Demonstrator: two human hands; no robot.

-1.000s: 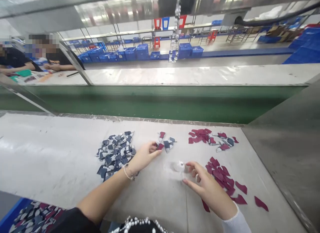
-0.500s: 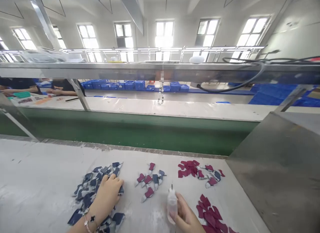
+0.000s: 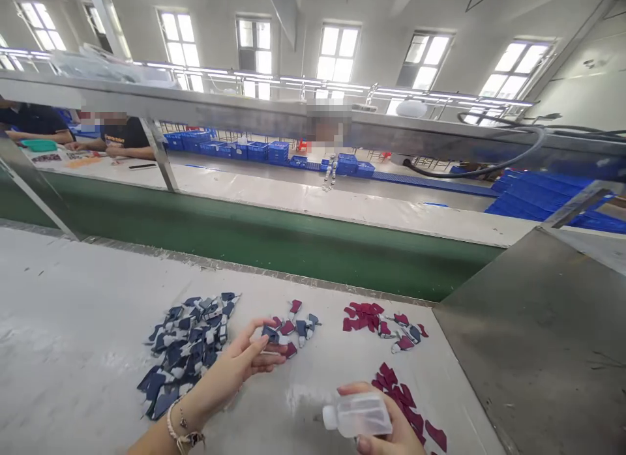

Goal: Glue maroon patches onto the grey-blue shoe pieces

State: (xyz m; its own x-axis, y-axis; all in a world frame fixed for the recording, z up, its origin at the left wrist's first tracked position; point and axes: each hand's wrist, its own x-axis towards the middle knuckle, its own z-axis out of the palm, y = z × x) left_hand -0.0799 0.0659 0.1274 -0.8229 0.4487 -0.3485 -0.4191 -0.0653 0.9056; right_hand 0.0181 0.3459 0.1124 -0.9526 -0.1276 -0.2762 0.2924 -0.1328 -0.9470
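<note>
My left hand (image 3: 254,354) pinches a small navy-and-grey piece (image 3: 270,335) between thumb and fingers, above the table. Behind it lies a loose group of maroon-and-grey pieces (image 3: 287,326) and a few navy ones, partly hidden by the hand. To the left spreads a heap of navy-and-grey pieces (image 3: 183,344). My right hand (image 3: 386,409) is wrapped round a translucent squeeze bottle (image 3: 359,414), tipped on its side with its white top toward the left. A pile of flat maroon pieces (image 3: 398,393) sits beside the right hand, partly covered by it.
Farther back right are more maroon pieces (image 3: 362,316) and a few joined ones (image 3: 403,341). A metal panel (image 3: 513,324) bounds the white table (image 3: 73,324) on the right. Across a green strip (image 3: 244,230), people (image 3: 124,139) sit at another table. A metal beam (image 3: 235,109) crosses overhead.
My left hand has moved right from the navy heap, bringing a navy-and-grey piece with it. The bottle in my right hand has turned from upright to lying sideways. The view has tilted.
</note>
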